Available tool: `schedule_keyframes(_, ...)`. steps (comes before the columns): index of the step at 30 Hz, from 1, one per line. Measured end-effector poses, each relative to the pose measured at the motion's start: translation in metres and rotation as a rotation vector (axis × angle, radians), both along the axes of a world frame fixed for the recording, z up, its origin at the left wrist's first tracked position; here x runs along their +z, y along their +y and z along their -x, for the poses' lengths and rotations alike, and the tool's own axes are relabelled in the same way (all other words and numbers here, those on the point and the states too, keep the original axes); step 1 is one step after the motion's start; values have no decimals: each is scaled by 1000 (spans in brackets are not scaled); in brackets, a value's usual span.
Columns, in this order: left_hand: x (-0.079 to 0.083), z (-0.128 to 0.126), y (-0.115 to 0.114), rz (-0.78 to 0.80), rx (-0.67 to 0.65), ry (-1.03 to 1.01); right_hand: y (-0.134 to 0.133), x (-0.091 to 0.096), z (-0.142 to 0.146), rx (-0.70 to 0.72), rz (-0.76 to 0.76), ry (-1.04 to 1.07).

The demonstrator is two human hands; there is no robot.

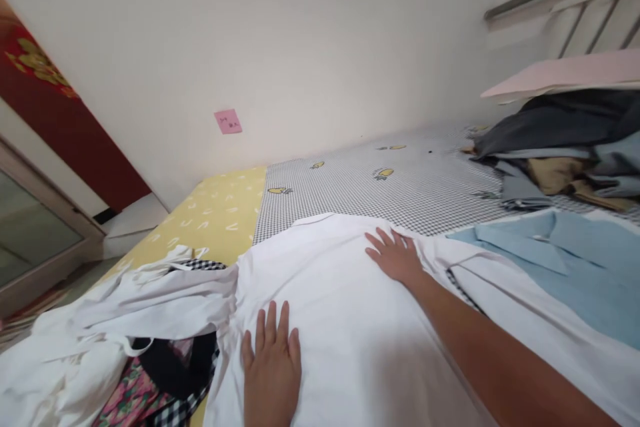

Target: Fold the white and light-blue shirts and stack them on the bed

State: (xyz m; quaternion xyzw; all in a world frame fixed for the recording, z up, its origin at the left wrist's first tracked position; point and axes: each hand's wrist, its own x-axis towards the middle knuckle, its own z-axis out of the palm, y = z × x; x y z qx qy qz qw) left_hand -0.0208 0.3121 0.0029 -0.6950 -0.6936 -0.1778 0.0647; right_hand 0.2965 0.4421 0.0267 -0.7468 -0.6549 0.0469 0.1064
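A white shirt [345,320] lies spread flat on the bed in front of me. My left hand [271,363] rests palm down on its near left part, fingers stretched out together. My right hand [395,255] lies flat on the far right part of the shirt, fingers spread toward the wall, with my forearm stretched across the cloth. Neither hand holds anything.
A light blue shirt [565,260] lies to the right. Dark and tan folded clothes [560,147] pile at the back right under a pink board [565,77]. Crumpled white, black and floral garments [125,333] heap at the left. The checked bedsheet [375,193] reaches the wall.
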Motion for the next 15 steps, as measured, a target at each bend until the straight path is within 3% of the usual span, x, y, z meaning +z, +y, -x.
schedule_keyframes(3, 5, -4, -3, 8, 18, 53, 11, 2, -10, -12, 44, 14)
schedule_keyframes(6, 13, -9, -7, 36, 43, 134, -9, 6, 1, 18, 103, -2)
schedule_keyframes(11, 28, -13, -5, 130, 40, 138, -100, 6, 35, 217, 164, -55)
schedule_keyframes(15, 41, -16, -19, 254, -45, 111, -185, -2, 49, 393, 80, -71)
